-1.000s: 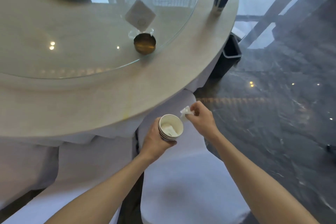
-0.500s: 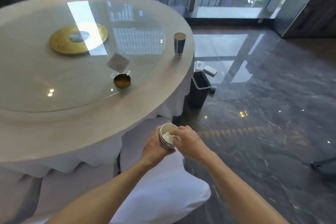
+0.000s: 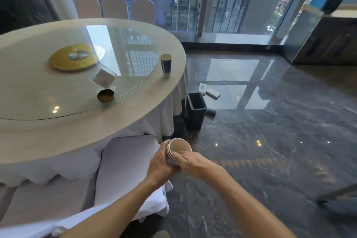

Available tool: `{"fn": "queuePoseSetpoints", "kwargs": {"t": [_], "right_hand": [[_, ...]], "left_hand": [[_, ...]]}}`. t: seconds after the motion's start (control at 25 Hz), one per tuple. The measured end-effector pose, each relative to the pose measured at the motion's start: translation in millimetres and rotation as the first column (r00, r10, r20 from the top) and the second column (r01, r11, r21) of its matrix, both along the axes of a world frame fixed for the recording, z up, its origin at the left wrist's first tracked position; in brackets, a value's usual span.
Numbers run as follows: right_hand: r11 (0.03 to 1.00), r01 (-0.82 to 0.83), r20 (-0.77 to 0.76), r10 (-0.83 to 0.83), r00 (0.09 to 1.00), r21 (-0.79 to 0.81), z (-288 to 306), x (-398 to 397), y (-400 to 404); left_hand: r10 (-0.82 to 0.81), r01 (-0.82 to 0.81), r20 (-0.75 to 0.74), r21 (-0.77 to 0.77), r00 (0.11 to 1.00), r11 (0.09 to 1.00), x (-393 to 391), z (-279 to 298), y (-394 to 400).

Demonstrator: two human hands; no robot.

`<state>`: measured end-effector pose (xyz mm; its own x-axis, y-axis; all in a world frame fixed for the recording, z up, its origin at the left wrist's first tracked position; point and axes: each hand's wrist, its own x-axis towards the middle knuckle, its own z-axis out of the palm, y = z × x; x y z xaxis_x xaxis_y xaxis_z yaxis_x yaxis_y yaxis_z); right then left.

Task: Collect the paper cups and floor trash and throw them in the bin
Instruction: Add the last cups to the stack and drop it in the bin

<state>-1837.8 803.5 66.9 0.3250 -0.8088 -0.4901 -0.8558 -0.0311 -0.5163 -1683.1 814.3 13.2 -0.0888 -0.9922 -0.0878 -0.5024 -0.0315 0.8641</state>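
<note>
Mid-collection: left hand (image 3: 162, 162) fingers wrapped around nested white paper cups (image 3: 178, 150); right hand (image 3: 193, 161) fingers curled on rim. Next: dark rectangular bin (image 3: 196, 110) ahead.

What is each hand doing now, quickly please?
Left hand: closed around the cups.
Right hand: fingers rest on the cups' rim; whether it grips anything cannot be told.

- The stacked cups (image 3: 178, 151) sit between the left hand (image 3: 161, 164) and right hand (image 3: 194, 161), in front of the desk (image 3: 116, 127).
- The bin (image 3: 195, 111) stands on the floor just right of the desk.
- Boxes (image 3: 209, 92) lie on the floor behind the bin.
- A cup (image 3: 166, 64) stands near the desk's right edge.
- Chairs (image 3: 115, 6) stand behind the desk.
</note>
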Motion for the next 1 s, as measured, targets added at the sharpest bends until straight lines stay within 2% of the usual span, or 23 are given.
{"fn": "queuePoseSetpoints", "kwargs": {"t": [0.08, 0.16, 0.24, 0.4, 0.48, 0.64, 0.76, 1.0], "right_hand": [[0.998, 0.014, 0.005, -0.015, 1.000, 0.059, 4, -15, -7], [0.989, 0.092, 0.066, -0.100, 0.993, 0.118, 3, -33, -19], [0.984, 0.121, 0.100, -0.134, 0.986, 0.131, -1, -50, -35], [0.998, 0.066, 0.054, -0.066, 0.996, 0.004, 3, -88, -86], [0.997, 0.056, 0.077, -0.053, 0.996, -0.047, 3, -114, -125], [0.996, 0.033, 0.019, -0.031, 0.999, -0.083, 12, -151, -201], [0.992, -0.049, -0.056, 0.042, 0.998, -0.116, 13, -164, -264], [0.962, -0.236, -0.055, 0.231, 0.971, -0.138, 36, -159, -368]], "left_hand": [[-0.006, 0.005, 0.058, 0.018, 0.998, 1.000, -21, -3, -6], [-0.008, 0.006, 0.101, 0.023, 0.995, 1.000, -41, -6, -18], [0.011, -0.014, 0.079, 0.041, 0.997, 0.999, -62, -11, -33], [0.108, -0.105, -0.023, 0.115, 0.994, 0.988, -92, -27, -87], [0.136, -0.127, -0.061, 0.131, 0.989, 0.983, -109, -38, -127], [0.196, -0.180, -0.089, 0.160, 0.977, 0.971, -137, -43, -196], [0.263, -0.243, -0.121, 0.159, 0.957, 0.957, -147, -39, -243], [0.411, -0.400, -0.112, 0.112, 0.904, 0.910, -136, -18, -319]]}}
